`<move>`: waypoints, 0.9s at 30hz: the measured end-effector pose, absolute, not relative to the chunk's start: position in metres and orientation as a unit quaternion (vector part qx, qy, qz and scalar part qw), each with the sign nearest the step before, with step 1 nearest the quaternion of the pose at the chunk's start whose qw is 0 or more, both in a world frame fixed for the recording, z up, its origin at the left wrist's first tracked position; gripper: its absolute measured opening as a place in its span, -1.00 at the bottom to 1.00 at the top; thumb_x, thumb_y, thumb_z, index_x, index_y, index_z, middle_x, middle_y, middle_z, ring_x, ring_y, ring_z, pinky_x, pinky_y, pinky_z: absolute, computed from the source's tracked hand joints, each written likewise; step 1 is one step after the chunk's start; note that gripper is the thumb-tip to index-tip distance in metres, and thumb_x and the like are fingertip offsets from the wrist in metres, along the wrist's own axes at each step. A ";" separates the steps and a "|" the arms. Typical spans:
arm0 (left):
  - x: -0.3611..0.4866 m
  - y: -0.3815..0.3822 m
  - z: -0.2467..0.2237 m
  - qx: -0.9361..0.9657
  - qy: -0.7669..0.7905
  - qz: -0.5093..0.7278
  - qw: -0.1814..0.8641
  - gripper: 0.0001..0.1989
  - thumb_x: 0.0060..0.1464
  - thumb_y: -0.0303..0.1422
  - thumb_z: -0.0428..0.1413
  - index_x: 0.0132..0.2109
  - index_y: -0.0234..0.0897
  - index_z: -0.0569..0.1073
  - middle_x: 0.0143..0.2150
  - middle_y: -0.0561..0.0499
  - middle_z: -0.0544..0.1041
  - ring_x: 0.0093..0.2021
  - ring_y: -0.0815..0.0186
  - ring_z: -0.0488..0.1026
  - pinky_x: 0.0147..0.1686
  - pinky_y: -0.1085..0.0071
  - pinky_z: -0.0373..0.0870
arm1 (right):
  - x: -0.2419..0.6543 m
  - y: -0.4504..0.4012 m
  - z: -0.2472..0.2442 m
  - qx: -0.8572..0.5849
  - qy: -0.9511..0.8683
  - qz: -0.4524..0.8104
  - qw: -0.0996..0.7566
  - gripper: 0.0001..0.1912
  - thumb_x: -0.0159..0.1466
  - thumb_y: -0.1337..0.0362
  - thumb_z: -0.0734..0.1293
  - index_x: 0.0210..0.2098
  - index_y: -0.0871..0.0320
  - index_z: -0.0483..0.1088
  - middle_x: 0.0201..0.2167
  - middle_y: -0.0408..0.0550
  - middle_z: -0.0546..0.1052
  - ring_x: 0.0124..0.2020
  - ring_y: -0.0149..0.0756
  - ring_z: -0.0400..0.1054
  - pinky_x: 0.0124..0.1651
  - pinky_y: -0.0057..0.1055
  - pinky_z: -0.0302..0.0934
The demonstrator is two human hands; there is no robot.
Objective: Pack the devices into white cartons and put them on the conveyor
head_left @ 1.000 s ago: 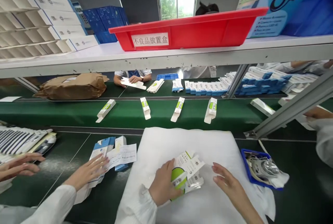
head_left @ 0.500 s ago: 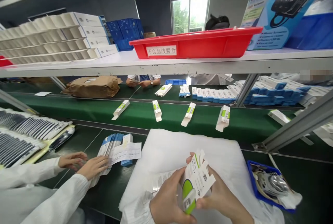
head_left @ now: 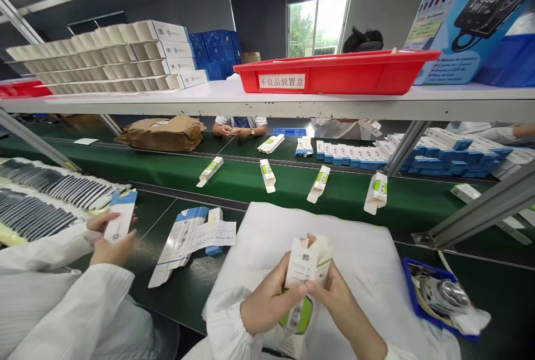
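In the head view, a long factory room runs back to a bright window (head_left: 316,28), with a white shelf (head_left: 125,105) across the middle carrying a red plastic tray (head_left: 334,78) and stacks of white card inserts (head_left: 108,56). Below it, a green conveyor belt (head_left: 334,195) carries small white cartons standing apart. Nearer, a thick white foam pad (head_left: 359,248) lies on a dark green desk (head_left: 489,304), beside a blue plastic tray (head_left: 413,293) holding a silver device (its exact kind is hard to tell).

The person's left hand (head_left: 271,301) and right hand (head_left: 340,307) are both closed around a white-and-green cardboard carton (head_left: 303,265), held upright between them just above the pad. Its top flaps stand open. To the left, a co-worker's hands (head_left: 111,237) hold a blue-and-white carton (head_left: 120,216).
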State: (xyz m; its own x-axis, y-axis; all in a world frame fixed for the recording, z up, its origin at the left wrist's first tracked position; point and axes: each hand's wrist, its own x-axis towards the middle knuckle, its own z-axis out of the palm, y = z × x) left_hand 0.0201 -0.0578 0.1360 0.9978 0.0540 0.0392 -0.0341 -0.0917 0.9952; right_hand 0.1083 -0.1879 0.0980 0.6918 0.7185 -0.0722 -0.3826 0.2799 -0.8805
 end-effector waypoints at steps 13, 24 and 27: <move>0.000 -0.061 0.114 0.912 -0.052 0.170 0.370 -0.25 -0.04 -0.49 0.17 0.25 0.00 0.06 0.10 -0.07 0.34 0.17 0.14 0.29 0.01 0.29 0.38 | 0.077 -0.178 0.128 -0.427 0.006 0.396 0.813 -0.43 -0.02 0.23 0.39 0.02 -0.01 0.38 -0.03 -0.10 0.50 0.05 -0.08 0.31 0.04 -0.23 0.23; -0.007 -0.048 0.134 0.875 -0.029 0.032 0.482 -0.47 -0.07 -0.20 0.26 0.04 -0.14 0.30 0.00 -0.05 0.42 0.04 0.17 0.37 -0.03 0.33 0.33 | 0.081 -0.196 0.112 -0.510 -0.118 0.389 0.758 -0.64 0.09 0.03 0.39 -0.17 0.04 0.53 -0.08 0.01 0.54 -0.02 -0.01 0.36 -0.01 -0.19 0.26; -0.009 -0.044 0.128 0.843 0.039 0.037 0.535 -0.35 -0.16 -0.19 0.31 0.06 -0.18 0.23 -0.09 -0.03 0.47 -0.14 0.22 0.45 -0.18 0.38 0.37 | 0.091 -0.203 0.112 -0.641 -0.265 0.239 0.680 -0.70 0.16 0.01 0.33 -0.21 -0.03 0.55 -0.06 -0.02 0.53 0.06 -0.01 0.30 0.18 -0.10 0.10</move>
State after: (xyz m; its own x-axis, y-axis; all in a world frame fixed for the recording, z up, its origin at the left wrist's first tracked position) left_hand -0.0088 -0.0443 0.1284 0.9943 0.1047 0.0208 0.0258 -0.4241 0.9053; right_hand 0.0907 -0.2033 0.1124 0.7452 0.6646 0.0536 0.0141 0.0647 -0.9978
